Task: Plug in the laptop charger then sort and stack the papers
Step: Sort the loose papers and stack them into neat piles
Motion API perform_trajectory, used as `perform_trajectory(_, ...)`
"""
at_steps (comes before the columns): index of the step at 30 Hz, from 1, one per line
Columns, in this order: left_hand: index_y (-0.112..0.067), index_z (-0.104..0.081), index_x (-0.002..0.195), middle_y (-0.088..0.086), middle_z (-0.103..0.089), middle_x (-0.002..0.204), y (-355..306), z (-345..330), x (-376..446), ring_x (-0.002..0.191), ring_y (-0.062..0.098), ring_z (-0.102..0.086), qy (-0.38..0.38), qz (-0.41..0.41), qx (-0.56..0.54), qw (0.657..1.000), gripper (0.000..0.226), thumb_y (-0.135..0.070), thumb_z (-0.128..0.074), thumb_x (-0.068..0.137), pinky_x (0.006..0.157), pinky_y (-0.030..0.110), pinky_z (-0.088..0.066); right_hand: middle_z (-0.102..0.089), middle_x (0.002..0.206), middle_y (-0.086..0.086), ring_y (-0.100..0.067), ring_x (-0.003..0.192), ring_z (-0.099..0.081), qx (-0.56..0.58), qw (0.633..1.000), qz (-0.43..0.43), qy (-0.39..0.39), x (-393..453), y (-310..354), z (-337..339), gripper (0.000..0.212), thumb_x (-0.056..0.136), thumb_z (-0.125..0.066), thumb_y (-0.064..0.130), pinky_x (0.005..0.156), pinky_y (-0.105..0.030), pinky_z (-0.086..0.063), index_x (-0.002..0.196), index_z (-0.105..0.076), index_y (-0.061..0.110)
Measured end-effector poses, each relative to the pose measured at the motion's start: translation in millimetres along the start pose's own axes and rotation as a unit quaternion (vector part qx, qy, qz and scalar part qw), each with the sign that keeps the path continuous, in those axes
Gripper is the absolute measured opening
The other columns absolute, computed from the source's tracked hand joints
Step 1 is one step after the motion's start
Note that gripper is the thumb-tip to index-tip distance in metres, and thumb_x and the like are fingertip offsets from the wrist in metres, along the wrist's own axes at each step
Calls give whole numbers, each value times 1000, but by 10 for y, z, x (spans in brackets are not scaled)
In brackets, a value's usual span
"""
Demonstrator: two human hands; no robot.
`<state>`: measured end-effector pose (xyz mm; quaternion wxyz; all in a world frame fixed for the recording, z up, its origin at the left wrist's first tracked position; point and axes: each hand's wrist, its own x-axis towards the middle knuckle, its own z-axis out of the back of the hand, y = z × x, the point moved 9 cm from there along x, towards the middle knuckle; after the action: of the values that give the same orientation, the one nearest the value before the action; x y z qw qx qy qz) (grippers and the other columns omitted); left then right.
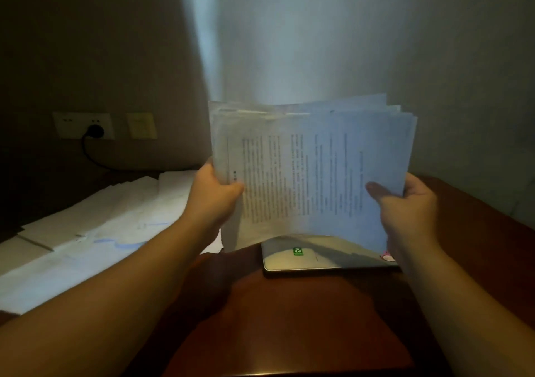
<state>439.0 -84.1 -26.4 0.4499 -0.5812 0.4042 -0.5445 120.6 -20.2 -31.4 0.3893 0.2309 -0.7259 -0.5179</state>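
I hold a sheaf of printed papers (pixel 309 171) upright above the desk, its lower edge over the shut grey laptop (pixel 321 256). My left hand (pixel 212 195) grips the sheaf's left edge with the thumb in front. My right hand (pixel 405 200) grips its right edge, thumb across the front sheet. The sheets' top edges are uneven. A black charger plug (pixel 95 131) sits in the white wall socket (pixel 83 125) at the left, and its cable (pixel 92 158) runs down behind the desk.
More loose white sheets (pixel 95 226) lie spread over the left part of the brown wooden desk (pixel 289 318). A yellowish switch plate (pixel 142 126) is on the wall beside the socket. A pale curtain (pixel 289 43) hangs behind the desk.
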Motion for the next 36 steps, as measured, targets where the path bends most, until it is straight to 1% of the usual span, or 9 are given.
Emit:
perform_trajectory(6,-32,-51,117,-14,-57,111,299,44,-201,100,12,-58,-66,-26,33,997,29,-25,-66,94,64,24,-46,-68,105,3,-22,98,-64,-7,997,-66,36,-40,-364,165,21,88,-71,17,70,-38,-52,105,-62,26)
perform_trajectory(9,-29,-47,129,-11,-56,119,247,-20,-218,104,13,-57,-63,-47,38,996,40,-26,-66,94,66,24,-47,-68,111,2,-21,101,-63,-6,995,-74,67,-46,-395,123,32,88,-70,16,74,-39,-51,118,-63,22)
perform_trajectory(13,-32,-39,135,-11,-53,127,116,-53,-175,108,13,-57,-49,-77,46,995,48,-26,-65,95,65,21,-50,-67,112,0,-22,100,-65,-3,996,-53,75,24,-308,156,28,90,-66,17,70,-38,-52,118,-59,19)
perform_trajectory(20,-31,-33,140,-10,-49,129,170,-110,-92,111,14,-55,-19,-59,60,996,55,-26,-64,95,67,24,-50,-67,109,2,-22,101,-65,-4,995,-56,79,71,-360,123,24,90,-67,14,79,-44,-54,108,-58,28)
perform_trajectory(23,-32,-32,141,-9,-47,133,205,-117,-86,117,16,-53,-27,-53,53,997,55,-24,-63,96,78,33,-52,-65,109,6,-21,102,-63,-9,996,-57,72,47,-385,103,26,92,-66,14,86,-48,-53,102,-57,36)
perform_trajectory(26,-37,-24,146,-13,-42,134,274,-150,-85,118,12,-46,-15,-45,77,996,67,-19,-64,95,88,43,-50,-66,107,8,-21,103,-62,-14,996,-65,64,41,-415,123,27,93,-64,13,84,-48,-53,98,-57,38)
perform_trajectory(29,-34,-29,145,-12,-46,130,371,-132,-108,117,15,-48,-30,-11,77,996,61,-17,-62,97,96,54,-50,-66,104,10,-18,100,-62,-26,996,-60,65,25,-375,130,25,94,-63,14,74,-39,-52,97,-58,38)
perform_trajectory(32,-29,-36,141,-8,-51,125,431,-106,-115,121,23,-54,-43,17,93,995,53,-15,-61,97,94,55,-51,-66,103,10,-15,97,-62,-29,996,-42,69,-2,-301,112,22,95,-61,16,63,-29,-47,97,-58,37)
perform_trajectory(36,-29,-39,142,-2,-57,125,331,12,-33,102,19,-58,-79,4,96,992,57,-21,-67,93,80,42,-54,-69,103,4,-22,95,-66,14,997,-74,31,-24,-313,91,21,94,-63,15,70,-45,-56,96,-61,36)
